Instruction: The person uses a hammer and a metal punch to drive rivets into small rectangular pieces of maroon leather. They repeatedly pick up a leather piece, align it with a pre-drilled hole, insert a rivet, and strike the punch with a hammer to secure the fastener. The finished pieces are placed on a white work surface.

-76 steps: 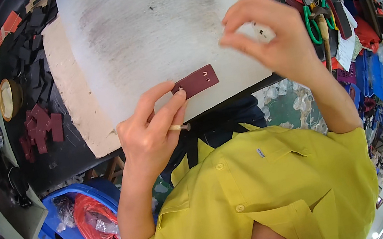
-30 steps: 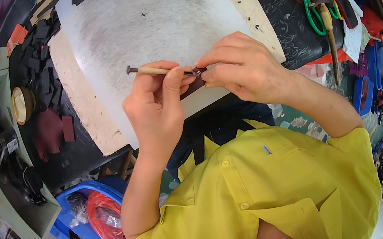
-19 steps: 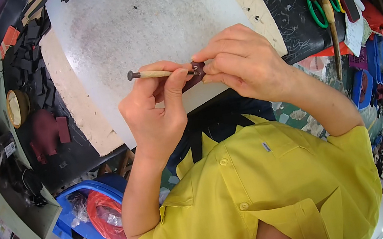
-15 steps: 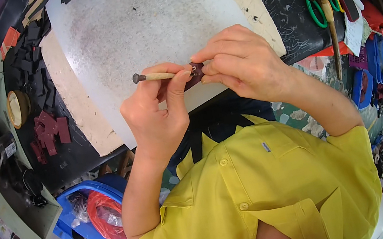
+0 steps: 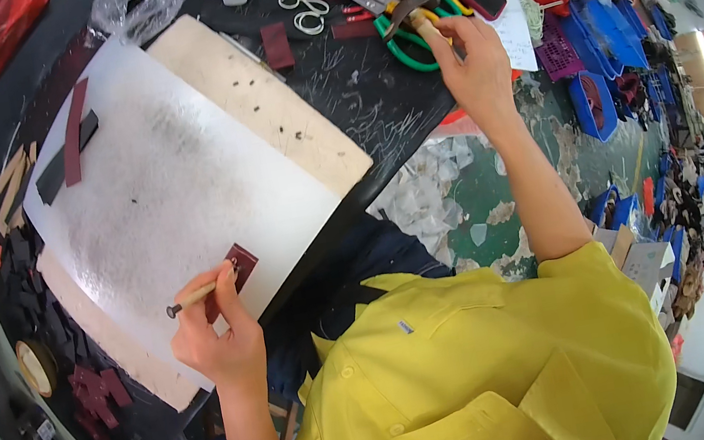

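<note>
My left hand (image 5: 215,334) pinches a punch (image 5: 195,296) against the dark red strip (image 5: 230,276) on the white board (image 5: 162,185) — my right hand (image 5: 474,62), earlier beside it, now stretches across the table (image 5: 380,105), closed around a hammer (image 5: 411,12).

Your desk (image 5: 389,103) is black and scratched. A big white board (image 5: 162,185) lies across it over a tan board (image 5: 259,96), with a small maroon leather piece (image 5: 231,271) on the white one near its front edge. At the far edge sit white scissors (image 5: 301,5), green-handled pliers (image 5: 401,33) and a hammer (image 5: 411,12). Dark red scraps (image 5: 100,403) pile at your left.
</note>
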### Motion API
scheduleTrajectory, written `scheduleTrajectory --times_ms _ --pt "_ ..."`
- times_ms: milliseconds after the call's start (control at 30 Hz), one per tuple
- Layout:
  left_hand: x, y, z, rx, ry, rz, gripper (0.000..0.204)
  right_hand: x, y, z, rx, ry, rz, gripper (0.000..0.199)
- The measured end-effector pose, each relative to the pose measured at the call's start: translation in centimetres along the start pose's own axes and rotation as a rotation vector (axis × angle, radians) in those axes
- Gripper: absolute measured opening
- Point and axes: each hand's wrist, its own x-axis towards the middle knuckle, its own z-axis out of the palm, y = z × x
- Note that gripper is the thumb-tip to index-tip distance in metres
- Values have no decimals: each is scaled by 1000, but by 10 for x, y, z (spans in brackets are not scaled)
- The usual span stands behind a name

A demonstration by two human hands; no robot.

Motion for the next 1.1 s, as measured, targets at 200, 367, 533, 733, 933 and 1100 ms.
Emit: scheduleTrajectory --times_ms 200,367,533,733,933,1100 --pt "-1 -4 -4 32 -7 9 9 -14 60 26 -110 -270 268 30" --pt "1 -5 -3 108 11 148 16 25 8 -18 111 -3 231 42" --pt "5 11 -6 204 -20 192 17 20 -102 -76 412 -567 -110 29" --pt "4 5 -3 257 -48 240 19 47 -174 -104 770 -531 -397 22" --pt "7 9 -6 270 -104 244 21 44 -172 -89 256 -546 -703 25" --pt "5 1 -5 209 -87 201 16 39 -145 -76 131 -552 -667 32"
